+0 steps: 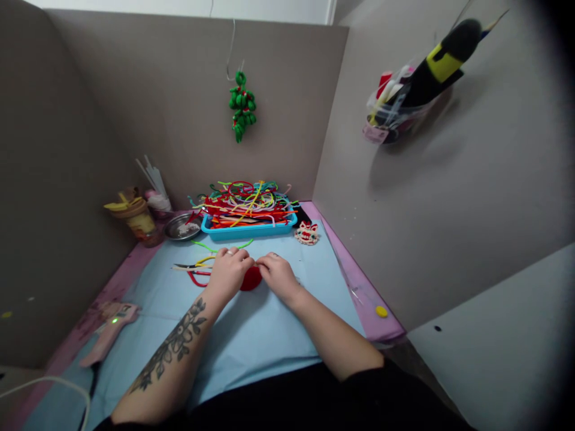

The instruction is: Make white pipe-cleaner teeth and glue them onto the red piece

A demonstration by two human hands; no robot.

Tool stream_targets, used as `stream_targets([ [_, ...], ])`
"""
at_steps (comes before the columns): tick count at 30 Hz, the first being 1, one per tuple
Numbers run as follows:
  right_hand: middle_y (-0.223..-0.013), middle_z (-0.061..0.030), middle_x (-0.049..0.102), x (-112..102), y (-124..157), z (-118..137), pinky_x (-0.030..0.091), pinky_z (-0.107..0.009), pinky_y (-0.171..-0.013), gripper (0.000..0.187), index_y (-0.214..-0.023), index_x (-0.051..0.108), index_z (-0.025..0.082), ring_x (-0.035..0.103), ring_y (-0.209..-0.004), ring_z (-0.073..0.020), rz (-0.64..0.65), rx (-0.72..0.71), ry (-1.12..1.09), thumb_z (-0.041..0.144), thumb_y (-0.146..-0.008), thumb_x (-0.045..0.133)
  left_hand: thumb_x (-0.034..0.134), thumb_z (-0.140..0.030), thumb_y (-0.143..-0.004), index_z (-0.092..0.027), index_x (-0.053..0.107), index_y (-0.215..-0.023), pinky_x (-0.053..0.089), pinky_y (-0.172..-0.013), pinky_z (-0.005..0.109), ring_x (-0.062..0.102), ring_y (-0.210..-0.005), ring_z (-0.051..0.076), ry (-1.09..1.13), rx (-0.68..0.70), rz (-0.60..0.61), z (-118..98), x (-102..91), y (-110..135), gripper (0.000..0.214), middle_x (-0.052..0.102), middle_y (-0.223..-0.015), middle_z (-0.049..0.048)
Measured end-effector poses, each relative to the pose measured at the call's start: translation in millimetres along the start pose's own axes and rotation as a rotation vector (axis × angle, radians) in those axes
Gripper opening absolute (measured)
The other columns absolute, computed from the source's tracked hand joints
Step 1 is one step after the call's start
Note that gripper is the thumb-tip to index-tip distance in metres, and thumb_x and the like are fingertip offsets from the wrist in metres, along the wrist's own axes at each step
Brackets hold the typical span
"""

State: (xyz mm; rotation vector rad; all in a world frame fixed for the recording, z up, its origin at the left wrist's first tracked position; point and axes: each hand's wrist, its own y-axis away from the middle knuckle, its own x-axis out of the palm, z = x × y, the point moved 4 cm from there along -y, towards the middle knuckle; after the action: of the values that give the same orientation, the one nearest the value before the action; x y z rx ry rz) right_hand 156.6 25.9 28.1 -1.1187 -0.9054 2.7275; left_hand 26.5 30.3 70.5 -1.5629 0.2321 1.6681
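Observation:
My left hand (230, 269) and my right hand (277, 275) meet over a small red rounded piece (250, 280) on the light blue mat (251, 335). Both hands have their fingers curled and pinched together at its top, and most of the red piece is hidden under them. Loose pipe cleaners in green, yellow and red (197, 263) lie just left of my left hand. Behind the hands stands a blue tray (248, 230) heaped with pipe cleaners of many colours.
A small red and white lion figure (307, 233) sits right of the tray. A metal dish (182, 227) and a cup of tools (139, 221) stand at the back left. A pink device (110, 326) lies front left. A green ornament (241, 106) hangs on the back wall.

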Motion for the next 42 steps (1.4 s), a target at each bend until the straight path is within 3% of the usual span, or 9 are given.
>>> stream_targets([
  [7,-0.077,-0.0027,0.065,2,-2,-5,0.045,-0.025,-0.075,0.024,-0.085,0.072,0.019,0.059,-0.077,-0.0145,0.178,0.012,-0.095,0.004,-0.079,0.054,0.054,-0.018,-0.086,-0.024,0.068,-0.084,0.026,-0.101,0.052,0.055,-0.089,0.023,0.147,0.071,0.029,8,6.5,0,0.015,0.067,-0.083,0.0034],
  [13,-0.078,-0.0022,0.067,-2,-3,-7,0.044,-0.023,-0.075,0.023,-0.081,0.073,0.018,0.060,-0.075,-0.0128,0.238,0.044,-0.224,0.004,-0.076,0.055,0.054,-0.021,-0.086,-0.024,0.068,-0.085,0.021,-0.103,0.055,0.055,-0.093,0.023,0.256,0.054,0.065,11,9.2,0,0.014,0.068,-0.085,0.0031],
  [18,-0.073,-0.0010,0.065,-7,-3,-5,0.043,-0.022,-0.066,0.010,-0.078,0.073,0.017,0.058,-0.068,-0.0116,0.297,0.132,-0.487,0.021,-0.077,0.064,0.051,-0.023,-0.087,-0.021,0.069,-0.078,0.036,-0.092,0.040,0.057,-0.084,0.019,0.533,0.031,0.112,20,6.9,0,0.020,0.068,-0.080,0.0047],
  [21,-0.070,-0.0004,0.065,-9,-1,-2,0.042,-0.023,-0.060,0.017,-0.077,0.073,0.016,0.056,-0.062,-0.0110,0.345,0.219,-0.711,0.032,-0.073,0.069,0.052,-0.030,-0.087,-0.018,0.069,-0.079,0.043,-0.079,0.030,0.058,-0.078,0.017,0.837,0.019,0.152,25,2.7,2,0.022,0.069,-0.079,0.0057],
  [28,-0.076,-0.0024,0.070,-6,4,5,0.047,-0.026,-0.069,0.022,-0.078,0.072,0.016,0.061,-0.068,-0.0127,0.463,0.296,-1.065,0.034,-0.067,0.076,0.063,-0.042,-0.078,-0.016,0.070,-0.074,0.046,-0.072,0.027,0.060,-0.074,0.017,1.289,-0.064,0.323,28,3.7,7,0.027,0.068,-0.077,0.0071],
  [33,-0.067,-0.0007,0.068,0,3,5,0.045,-0.024,-0.062,0.021,-0.074,0.072,0.015,0.058,-0.059,-0.0100,0.341,0.403,-1.192,0.032,-0.062,0.079,0.066,-0.038,-0.076,-0.015,0.070,-0.073,0.047,-0.069,0.027,0.060,-0.071,0.016,1.358,-0.163,0.214,29,4.2,8,0.023,0.068,-0.076,0.0060],
  [42,-0.060,0.0015,0.063,6,0,-3,0.042,-0.023,-0.055,0.023,-0.069,0.069,0.016,0.052,-0.053,-0.0088,0.041,0.574,-1.352,0.029,-0.054,0.081,0.059,-0.032,-0.081,-0.017,0.071,-0.080,0.049,-0.074,0.029,0.063,-0.076,0.017,1.098,-0.274,-0.071,23,-2.0,5,0.019,0.071,-0.082,0.0067],
])
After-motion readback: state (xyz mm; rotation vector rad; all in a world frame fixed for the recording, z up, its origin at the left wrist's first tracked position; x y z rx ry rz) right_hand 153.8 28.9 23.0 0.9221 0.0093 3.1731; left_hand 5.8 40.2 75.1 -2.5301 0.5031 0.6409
